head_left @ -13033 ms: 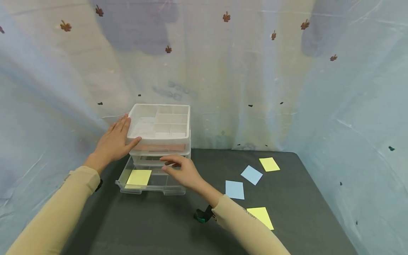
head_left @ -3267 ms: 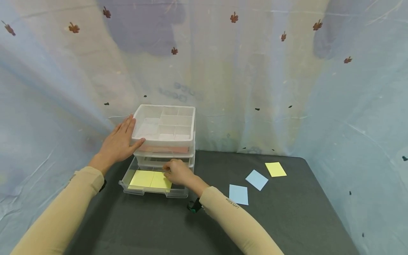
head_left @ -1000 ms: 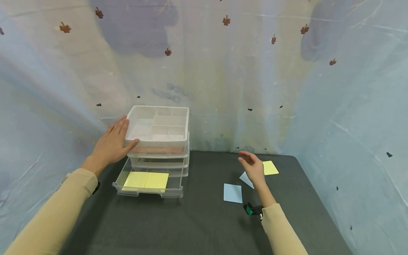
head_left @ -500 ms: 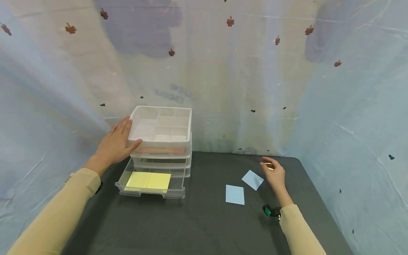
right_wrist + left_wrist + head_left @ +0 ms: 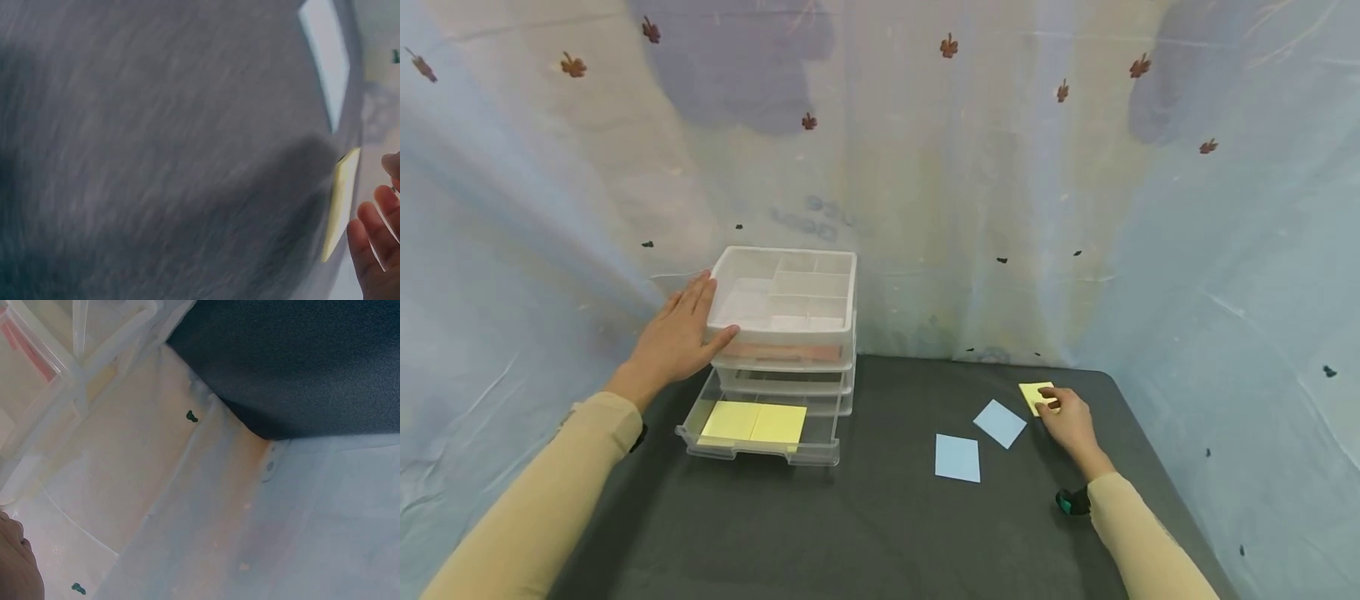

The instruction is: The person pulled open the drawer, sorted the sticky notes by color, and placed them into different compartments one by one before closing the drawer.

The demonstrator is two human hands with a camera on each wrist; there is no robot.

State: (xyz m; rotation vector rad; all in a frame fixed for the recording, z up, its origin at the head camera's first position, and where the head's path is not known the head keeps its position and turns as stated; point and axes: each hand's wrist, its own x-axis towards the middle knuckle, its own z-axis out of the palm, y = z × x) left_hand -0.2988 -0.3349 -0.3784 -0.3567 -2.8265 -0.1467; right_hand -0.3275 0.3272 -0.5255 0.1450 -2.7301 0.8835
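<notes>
Creased sheeting (image 5: 895, 167) behind a matte dark tabletop (image 5: 880, 525)

At left, the left hand (image 5: 673, 342), fingers straight, gripping nothing, rests against a boxy white plastic drawer unit (image 5: 778, 337); its clear bottom drawer (image 5: 822, 455), pulled out, holds two flat yellow squares (image 5: 730, 420); two pale blue squares (image 5: 957, 458) lie mid-table; farther right, a lone yellow note (image 5: 1030, 394) lies by the right hand (image 5: 1070, 423), fingers loosely bent, gripping nothing; whether they touch it, I cannot tell.

Drawer unit (image 5: 778, 337) on table (image 5: 880, 525). Extended drawer (image 5: 817, 455) at unit's front, 2 notes (image 5: 778, 425) side by side inside. Right of unit: 3 loose notes (image 5: 957, 458), right hand (image 5: 1070, 423) at farthest. Left hand (image 5: 673, 337) at unit's left side. Curtain (image 5: 917, 183) behind.
</notes>
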